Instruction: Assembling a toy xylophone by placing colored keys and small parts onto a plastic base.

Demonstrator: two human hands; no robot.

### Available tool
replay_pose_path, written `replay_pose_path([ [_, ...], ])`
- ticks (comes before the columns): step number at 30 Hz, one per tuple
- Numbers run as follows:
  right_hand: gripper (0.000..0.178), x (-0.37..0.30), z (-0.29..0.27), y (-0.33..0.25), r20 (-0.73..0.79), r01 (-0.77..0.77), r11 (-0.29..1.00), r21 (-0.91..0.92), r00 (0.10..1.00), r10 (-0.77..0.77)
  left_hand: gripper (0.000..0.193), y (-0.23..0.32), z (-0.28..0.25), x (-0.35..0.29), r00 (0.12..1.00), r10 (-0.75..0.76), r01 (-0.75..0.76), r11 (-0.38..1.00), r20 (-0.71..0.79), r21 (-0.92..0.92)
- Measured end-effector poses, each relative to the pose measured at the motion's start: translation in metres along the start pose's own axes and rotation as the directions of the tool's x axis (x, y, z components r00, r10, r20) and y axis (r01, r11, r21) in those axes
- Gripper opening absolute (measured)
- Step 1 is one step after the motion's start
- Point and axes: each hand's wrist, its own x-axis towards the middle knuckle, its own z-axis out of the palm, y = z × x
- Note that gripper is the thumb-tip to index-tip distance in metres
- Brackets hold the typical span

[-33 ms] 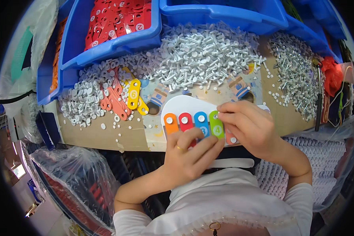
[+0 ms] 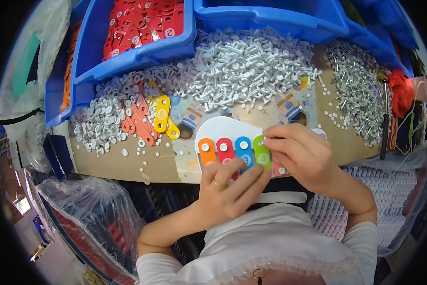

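A white toy xylophone board (image 2: pixel 225 126) lies in front of me at the table's near edge. On it are an orange bar (image 2: pixel 207 156), a red bar (image 2: pixel 225 153), a blue bar (image 2: pixel 245 156), a green bar (image 2: pixel 262 154) and a salmon bar (image 2: pixel 277 164). White pin heads sit in the orange, red, blue and salmon bars. My left hand (image 2: pixel 230 190), with a ring on it, curls over the near ends of the middle bars and touches the green one. My right hand (image 2: pixel 303 154) pinches at the green bar's far hole, its fingertips partly hiding a small white pin (image 2: pixel 262 142).
A large heap of white pins (image 2: pixel 242 66) lies beyond the board, with white caps (image 2: pixel 99 121) to its left. Loose yellow bars (image 2: pixel 161 114) and salmon bars (image 2: pixel 140 118) lie nearby. Metal pins (image 2: pixel 358 90) spread at right. Blue bins (image 2: pixel 132 61) line the back.
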Motion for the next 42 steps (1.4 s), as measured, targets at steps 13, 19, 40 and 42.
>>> replay_pose_path([
  [13, 0.039, -0.014, 0.01, -0.014, 0.073, 0.139, 0.922, -0.361, 0.99, -0.121, 0.032, 0.024, 0.012, -0.022, 0.989, -0.145, 0.143, 0.968, -0.007, 0.206],
  [19, 0.027, -0.026, -0.038, 0.026, -0.195, -0.187, 0.943, -0.274, 0.971, 0.136, 0.049, -0.031, -0.021, 0.002, 0.842, -0.535, 0.516, 0.836, -0.069, -0.186],
  [40, 0.027, -0.133, -0.105, 0.015, 0.007, -0.716, 0.381, 0.585, 0.474, 0.88, 0.024, -0.075, -0.026, 0.012, 0.54, -0.639, 0.823, 0.263, 0.548, -0.504],
  [42, 0.026, -0.13, -0.093, -0.013, 0.155, -0.838, 0.387, 0.385, 0.472, 0.868, 0.025, -0.074, -0.024, 0.016, 0.523, -0.643, 0.829, 0.233, 0.559, -0.508],
])
